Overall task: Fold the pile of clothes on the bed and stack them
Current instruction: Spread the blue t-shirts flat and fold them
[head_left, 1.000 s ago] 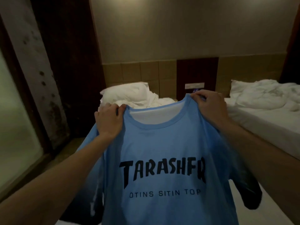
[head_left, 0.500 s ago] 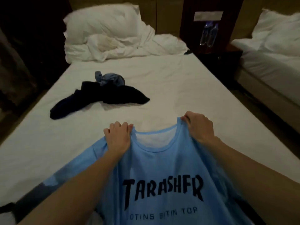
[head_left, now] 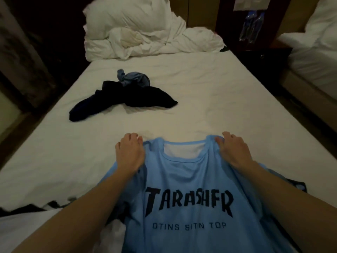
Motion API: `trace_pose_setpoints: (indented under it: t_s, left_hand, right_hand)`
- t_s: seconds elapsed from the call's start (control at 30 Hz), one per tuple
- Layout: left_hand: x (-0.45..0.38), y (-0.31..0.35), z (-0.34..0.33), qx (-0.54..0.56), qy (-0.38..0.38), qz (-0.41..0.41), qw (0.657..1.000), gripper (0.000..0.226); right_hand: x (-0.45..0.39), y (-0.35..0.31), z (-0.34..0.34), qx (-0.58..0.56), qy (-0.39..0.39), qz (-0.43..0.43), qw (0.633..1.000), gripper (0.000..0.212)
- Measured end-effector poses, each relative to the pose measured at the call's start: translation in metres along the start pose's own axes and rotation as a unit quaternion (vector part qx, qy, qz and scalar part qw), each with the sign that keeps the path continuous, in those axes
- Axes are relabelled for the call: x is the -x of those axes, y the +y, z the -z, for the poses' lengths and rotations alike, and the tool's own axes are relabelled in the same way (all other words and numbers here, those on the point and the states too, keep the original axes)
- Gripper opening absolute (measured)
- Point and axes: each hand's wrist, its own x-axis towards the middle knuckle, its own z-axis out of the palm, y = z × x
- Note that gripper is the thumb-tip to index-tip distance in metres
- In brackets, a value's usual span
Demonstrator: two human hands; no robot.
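A light blue T-shirt (head_left: 189, 179) with black lettering lies front up on the near part of the bed (head_left: 200, 99), collar pointing away from me. My left hand (head_left: 129, 152) grips its left shoulder and my right hand (head_left: 233, 152) grips its right shoulder, both beside the neckline. Farther up the white sheet, left of centre, lies a crumpled dark garment (head_left: 127, 99) with a small grey-blue piece (head_left: 131, 78) bunched on top of it. The shirt's lower part runs out of view at the bottom.
White pillows and a rumpled duvet (head_left: 142, 33) fill the head of the bed. A dark nightstand (head_left: 259, 46) with water bottles (head_left: 251, 26) stands to the right, with a second bed (head_left: 313, 55) beyond. Black-and-white fabric (head_left: 36, 210) lies at the near left.
The blue shirt came down from being held up in the air onto the bed. My view tipped down from the wall to the mattress, and both hands keep their hold on the shoulders.
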Motion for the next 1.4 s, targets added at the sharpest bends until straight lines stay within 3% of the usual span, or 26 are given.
trace_pose_setpoints:
  t_s: [0.1, 0.2, 0.33, 0.43, 0.63, 0.73, 0.8, 0.9, 0.97, 1.07, 1.13, 1.17, 1.2, 1.27, 1.33, 1.4]
  left_hand:
    - [0.016, -0.017, 0.041, -0.074, -0.123, 0.103, 0.984, 0.034]
    - [0.037, -0.042, 0.064, -0.123, -0.288, 0.196, 0.929, 0.058]
    - [0.045, -0.080, 0.060, -0.149, -0.370, 0.222, 0.890, 0.080]
    - [0.057, -0.060, 0.085, -0.170, -0.360, 0.202, 0.895, 0.065]
    - [0.049, 0.001, 0.124, -0.163, -0.140, 0.052, 0.975, 0.016]
    - [0.037, 0.047, 0.125, -0.039, -0.135, 0.054, 0.989, 0.032]
    - [0.041, 0.086, 0.119, 0.160, -0.192, 0.087, 0.964, 0.050]
    - [0.058, 0.118, 0.104, 0.370, -0.283, 0.156, 0.871, 0.063]
    - [0.070, 0.110, 0.086, 0.398, -0.238, 0.141, 0.875, 0.054]
    - [0.085, 0.071, 0.053, 0.269, -0.143, 0.017, 0.952, 0.028]
    - [0.102, 0.043, 0.035, 0.154, -0.149, -0.103, 0.971, 0.036]
    - [0.112, 0.032, 0.027, 0.097, -0.170, -0.156, 0.968, 0.051]
    - [0.123, 0.023, 0.022, 0.049, -0.196, -0.188, 0.961, 0.070]
    - [0.144, 0.011, 0.014, -0.008, -0.233, -0.193, 0.953, 0.107]
    - [0.168, 0.011, 0.012, -0.006, -0.227, -0.173, 0.959, 0.116]
    - [0.191, 0.013, 0.010, 0.015, -0.201, -0.152, 0.968, 0.111]
  right_hand:
    - [0.031, 0.010, 0.027, -0.027, -0.073, -0.046, 0.996, 0.041]
    - [0.059, 0.030, 0.048, 0.023, -0.143, -0.082, 0.986, 0.048]
    - [0.083, 0.065, 0.056, 0.081, -0.177, -0.174, 0.965, 0.069]
    - [0.098, 0.088, 0.061, 0.110, -0.162, -0.197, 0.961, 0.085]
    - [0.099, 0.090, 0.082, 0.187, -0.090, -0.074, 0.975, 0.033]
    - [0.094, 0.077, 0.094, 0.142, -0.050, 0.011, 0.988, 0.030]
    - [0.091, 0.069, 0.101, 0.088, -0.029, 0.055, 0.994, 0.034]
    - [0.081, 0.048, 0.108, -0.001, -0.012, 0.063, 0.998, 0.037]
    - [0.070, 0.025, 0.108, -0.084, -0.038, 0.034, 0.995, 0.041]
    - [0.067, -0.023, 0.096, -0.283, -0.112, -0.032, 0.952, 0.029]
    - [0.076, -0.052, 0.077, -0.454, -0.224, -0.080, 0.859, 0.020]
    - [0.086, -0.063, 0.064, -0.480, -0.282, -0.067, 0.828, 0.022]
    - [0.097, -0.069, 0.048, -0.457, -0.318, -0.029, 0.830, 0.027]
    - [0.118, -0.068, 0.017, -0.271, -0.328, 0.118, 0.897, 0.037]
    - [0.136, -0.055, -0.011, -0.036, -0.299, 0.263, 0.917, 0.047]
    - [0.157, -0.042, -0.021, 0.050, -0.274, 0.282, 0.918, 0.063]
